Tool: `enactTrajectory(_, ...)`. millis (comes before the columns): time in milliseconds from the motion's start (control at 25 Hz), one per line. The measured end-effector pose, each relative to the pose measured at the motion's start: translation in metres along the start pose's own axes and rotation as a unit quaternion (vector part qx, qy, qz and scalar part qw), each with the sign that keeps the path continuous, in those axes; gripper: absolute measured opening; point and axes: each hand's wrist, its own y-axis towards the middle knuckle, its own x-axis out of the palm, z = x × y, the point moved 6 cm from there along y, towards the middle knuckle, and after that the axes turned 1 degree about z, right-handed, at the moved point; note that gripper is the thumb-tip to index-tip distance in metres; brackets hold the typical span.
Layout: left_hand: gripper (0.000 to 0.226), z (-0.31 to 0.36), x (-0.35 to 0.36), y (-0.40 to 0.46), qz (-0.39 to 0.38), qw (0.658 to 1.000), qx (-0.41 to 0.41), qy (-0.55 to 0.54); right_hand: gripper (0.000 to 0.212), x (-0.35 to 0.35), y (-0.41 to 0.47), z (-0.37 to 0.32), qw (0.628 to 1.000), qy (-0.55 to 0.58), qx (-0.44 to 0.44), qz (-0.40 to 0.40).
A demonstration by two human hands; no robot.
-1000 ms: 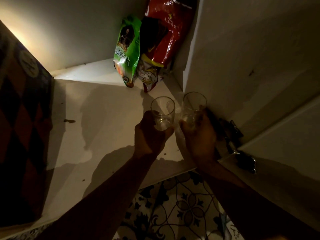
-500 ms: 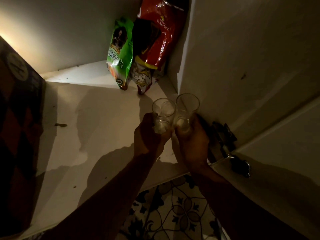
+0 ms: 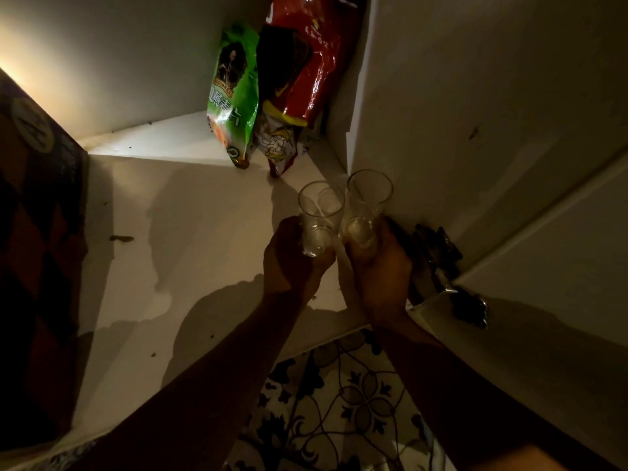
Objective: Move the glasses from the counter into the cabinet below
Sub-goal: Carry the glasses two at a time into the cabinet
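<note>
Here each hand [image 3: 299, 256] [image 3: 377, 266] holds a glass [image 3: 319, 215] [image 3: 365, 205] upright, rims touching.

White cabinet shelf [image 3: 190, 232], dimly lit, brighter toward the back left corner, speckled with small dark crumbs and one larger dark fleck at the left. Green snack bag [image 3: 234, 96] stood upright at the back right, touching a red bag [image 3: 306, 62] just beside it, a smaller white-and-red packet [image 3: 277, 146] propped in front of the red one. Dark diamond-patterned box [image 3: 37, 266] along the left edge. Patterned floor tiles [image 3: 339, 402] below the front lip.
</note>
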Motion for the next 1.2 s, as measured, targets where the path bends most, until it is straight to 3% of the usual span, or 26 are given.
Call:
enactTrajectory(160, 0.078, -0.008, -0.011, -0.029, 0.001, 0.998, -0.06, 0.018, 0.062, -0.014, -0.028, 0.005, 1.0, -0.02, -0.002, -0.007)
enactTrajectory(280, 0.071, -0.001, -0.032, -0.076, -0.011, 0.995, -0.061, 0.076, 0.055, -0.033, -0.08, 0.003, 0.998, -0.066, -0.003, -0.016)
enactTrajectory(360, 0.061, 0.005, -0.05, -0.119, -0.034, 0.99, -0.072, 0.114, 0.043, -0.047, -0.124, 0.002, 0.993, -0.099, -0.032, -0.047)
enactTrajectory(480, 0.057, 0.021, -0.08, -0.184, -0.094, 0.974, -0.084, 0.191, 0.054, -0.075, -0.188, 0.003, 0.976, -0.166, 0.002, -0.144)
enactTrajectory(600, 0.058, 0.038, -0.118, -0.24, -0.163, 0.931, -0.168, 0.28, 0.055, -0.106, -0.248, -0.01, 0.943, -0.245, 0.01, -0.226)
enactTrajectory(800, 0.05, 0.113, -0.194, -0.304, -0.18, 0.937, -0.162, 0.253, 0.058, -0.17, -0.32, -0.061, 0.918, -0.249, -0.065, -0.302)
enactTrajectory(1000, 0.044, 0.184, -0.259, -0.349, -0.195, 0.928, -0.212, 0.238, 0.053, -0.226, -0.352, -0.119, 0.908, -0.271, -0.05, -0.315)
enactTrajectory(1200, 0.034, 0.301, -0.324, -0.363, -0.212, 0.917, -0.238, 0.239, 0.044, -0.29, -0.371, -0.242, 0.912, -0.238, -0.017, -0.334)
